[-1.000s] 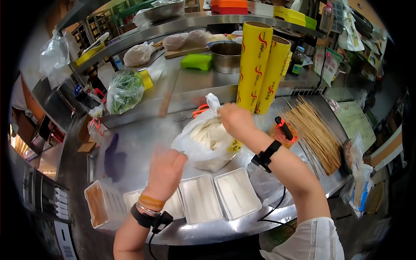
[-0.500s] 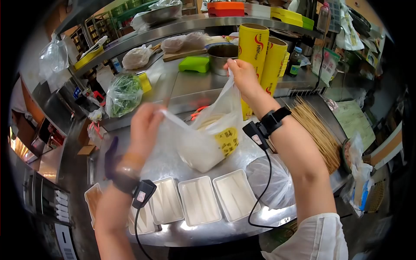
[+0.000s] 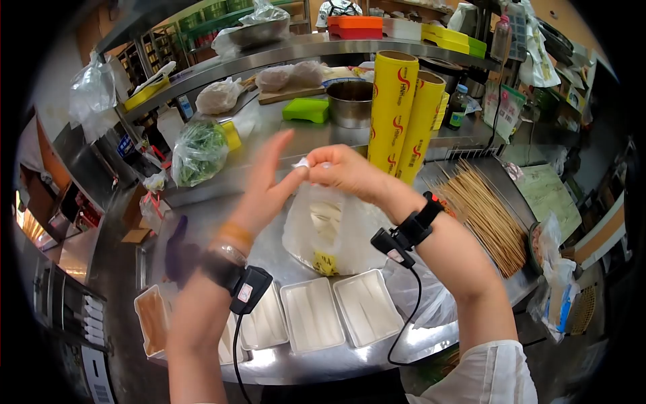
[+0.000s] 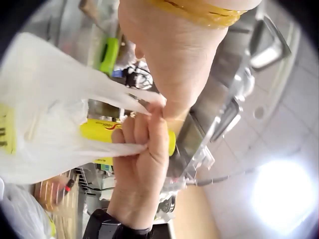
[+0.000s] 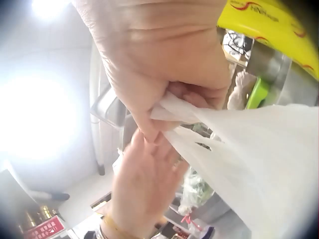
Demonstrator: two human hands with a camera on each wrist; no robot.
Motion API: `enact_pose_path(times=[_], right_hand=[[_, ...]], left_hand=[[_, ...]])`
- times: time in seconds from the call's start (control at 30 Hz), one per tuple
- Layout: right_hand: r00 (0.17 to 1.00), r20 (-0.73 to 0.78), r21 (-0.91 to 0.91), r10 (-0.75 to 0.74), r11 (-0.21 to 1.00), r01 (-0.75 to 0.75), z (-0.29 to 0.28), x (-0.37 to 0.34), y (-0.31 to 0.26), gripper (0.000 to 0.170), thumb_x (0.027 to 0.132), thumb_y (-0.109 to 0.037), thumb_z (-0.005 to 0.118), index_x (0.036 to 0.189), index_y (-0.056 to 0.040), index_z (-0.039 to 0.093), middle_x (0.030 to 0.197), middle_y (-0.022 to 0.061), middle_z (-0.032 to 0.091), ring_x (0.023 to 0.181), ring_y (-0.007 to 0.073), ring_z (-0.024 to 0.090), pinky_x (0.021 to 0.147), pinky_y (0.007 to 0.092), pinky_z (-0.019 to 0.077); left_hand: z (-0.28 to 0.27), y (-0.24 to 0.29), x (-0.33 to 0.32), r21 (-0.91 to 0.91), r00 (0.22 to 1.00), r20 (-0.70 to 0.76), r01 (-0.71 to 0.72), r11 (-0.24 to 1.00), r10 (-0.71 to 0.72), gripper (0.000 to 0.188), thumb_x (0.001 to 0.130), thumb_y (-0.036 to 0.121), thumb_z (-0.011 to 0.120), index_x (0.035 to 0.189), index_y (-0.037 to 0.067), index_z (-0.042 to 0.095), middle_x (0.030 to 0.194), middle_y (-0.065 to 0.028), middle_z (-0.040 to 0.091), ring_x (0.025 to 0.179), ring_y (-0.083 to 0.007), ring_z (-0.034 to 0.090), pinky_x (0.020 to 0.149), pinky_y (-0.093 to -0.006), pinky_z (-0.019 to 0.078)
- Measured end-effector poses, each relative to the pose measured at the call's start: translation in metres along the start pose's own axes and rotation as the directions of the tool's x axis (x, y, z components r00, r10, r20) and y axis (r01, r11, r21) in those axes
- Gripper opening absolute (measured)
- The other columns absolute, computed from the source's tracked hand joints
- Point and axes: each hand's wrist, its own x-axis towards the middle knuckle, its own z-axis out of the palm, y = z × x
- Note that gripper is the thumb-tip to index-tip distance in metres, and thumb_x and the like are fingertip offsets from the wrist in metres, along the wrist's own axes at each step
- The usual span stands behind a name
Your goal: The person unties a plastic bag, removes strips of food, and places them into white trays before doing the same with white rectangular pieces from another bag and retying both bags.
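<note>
A white plastic bag [image 3: 303,232] with a yellow print sits on the steel table, pale contents showing through it. My right hand [image 3: 350,174] holds its gathered handles above the bag, fingers curled round them in the right wrist view. Close against it is my left hand [image 3: 266,185], blurred, its fingers stretched upward and apart from the thumb. The left thumb's tip meets the right fingers at the white handle ends. In the left wrist view, the handles [image 4: 117,94] run taut from the bag up to the right hand [image 4: 142,144].
White trays [image 3: 313,316] line the front edge. Bamboo skewers [image 3: 488,219] and a clear plastic bag [image 3: 420,296] lie to the right. Two yellow film rolls [image 3: 392,111] stand behind the bag. Bagged greens [image 3: 200,153] and a metal pot [image 3: 350,104] sit farther back.
The hands first spread the bag's handles apart and lifted them; now they have come together over the bag, with the handles gathered in the right hand. The bag has turned, its print now facing front.
</note>
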Motion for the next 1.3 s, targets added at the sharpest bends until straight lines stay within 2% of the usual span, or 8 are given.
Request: enact_pose_path(times=[0.13,0.23,0.47,0.6,0.83,0.93,1.07,1.3], right_hand=[[0.999,0.005,-0.042,0.054,0.998,-0.053,-0.017,-0.007,-0.002,0.022,0.084,-0.025,0.073,0.086,-0.0041,0.065,0.076,0.0005,0.062,0.072,0.0076,0.058,0.067,0.0222,0.0448],[0.941,-0.302,-0.38,-0.15,0.925,0.026,-0.017,-0.016,0.002,0.022,0.085,-0.022,0.073,0.095,-0.0042,0.066,0.079,-0.0007,0.062,0.073,0.0055,0.057,0.064,0.0198,0.0445],[0.996,-0.087,-0.42,0.011,0.906,-0.046,0.012,0.006,-0.018,0.027,0.077,-0.011,0.076,0.099,0.0004,0.065,0.081,0.0055,0.064,0.062,0.011,0.059,0.059,0.0246,0.05],[0.985,-0.109,-0.3,-0.131,0.949,0.093,0.017,0.018,0.008,0.033,0.078,-0.013,0.076,0.107,-0.0005,0.065,0.087,0.0059,0.066,0.076,0.0122,0.062,0.073,0.0279,0.0519],[0.994,0.03,-0.082,0.108,0.991,-0.106,0.001,-0.029,0.077,0.057,0.079,-0.023,0.078,0.127,-0.0009,0.056,0.119,0.0117,0.06,0.109,0.0167,0.057,0.094,0.0314,0.0453],[0.967,0.036,0.007,0.252,0.968,-0.252,-0.014,-0.042,0.079,0.058,0.083,-0.021,0.071,0.133,-0.0002,0.052,0.127,0.0121,0.058,0.112,0.0172,0.057,0.094,0.0314,0.0451],[0.985,-0.146,0.138,0.092,0.988,-0.072,-0.002,-0.038,0.082,0.043,0.09,-0.01,0.057,0.131,-0.0007,0.056,0.114,0.0072,0.065,0.104,0.0144,0.06,0.093,0.0296,0.0452],[0.966,0.196,0.161,0.17,0.966,-0.203,-0.021,-0.031,0.083,0.036,0.09,-0.003,0.053,0.124,-0.0025,0.063,0.098,0.0072,0.07,0.093,0.0123,0.063,0.089,0.0249,0.0455]], left_hand=[[0.027,-0.024,-0.026,0.079,0.96,0.266,-0.114,0.99,0.089,0.041,0.096,0.03,0.06,0.122,-0.001,0.054,0.098,-0.0049,0.061,0.087,-0.0145,0.061,0.082,-0.0288,0.0506],[0.043,-0.048,-0.027,-0.608,0.805,0.272,0.568,0.555,-0.527,0.03,0.095,0.02,0.057,0.115,-0.002,0.059,0.09,-0.0027,0.06,0.082,-0.0149,0.058,0.078,-0.0291,0.0502],[0.046,-0.025,-0.037,-0.228,0.819,0.509,0.425,0.876,-0.266,0.023,0.095,0.019,0.05,0.109,0.002,0.058,0.091,-0.0026,0.058,0.085,-0.0137,0.055,0.07,-0.0245,0.045],[0.028,-0.036,-0.038,-0.433,0.652,0.585,0.754,0.495,-0.482,0.024,0.096,0.02,0.051,0.108,0.002,0.061,0.093,-0.0028,0.061,0.081,-0.0111,0.054,0.072,-0.0255,0.0444],[0.025,-0.037,-0.043,-0.575,0.773,0.539,0.628,0.525,-0.334,0.011,0.094,0.009,0.062,0.101,0.002,0.065,0.087,0.0001,0.065,0.07,-0.0107,0.056,0.071,-0.0257,0.0473],[0.024,-0.031,-0.038,-0.129,0.908,0.395,0.208,0.97,-0.142,0.007,0.091,0.007,0.064,0.097,0.004,0.066,0.086,-0.0024,0.068,0.076,-0.0131,0.062,0.07,-0.0276,0.0501],[0.044,-0.024,-0.031,0.28,0.928,0.171,-0.368,0.887,0.331,0.025,0.072,0.001,0.069,0.096,0.008,0.067,0.09,-0.009,0.068,0.084,-0.026,0.067,0.072,-0.0344,0.0534],[0.042,-0.018,-0.032,0.344,0.932,0.16,-0.362,0.867,0.326,0.026,0.073,0.004,0.067,0.099,0.008,0.068,0.09,-0.0059,0.062,0.086,-0.0257,0.062,0.071,-0.0344,0.0528]])
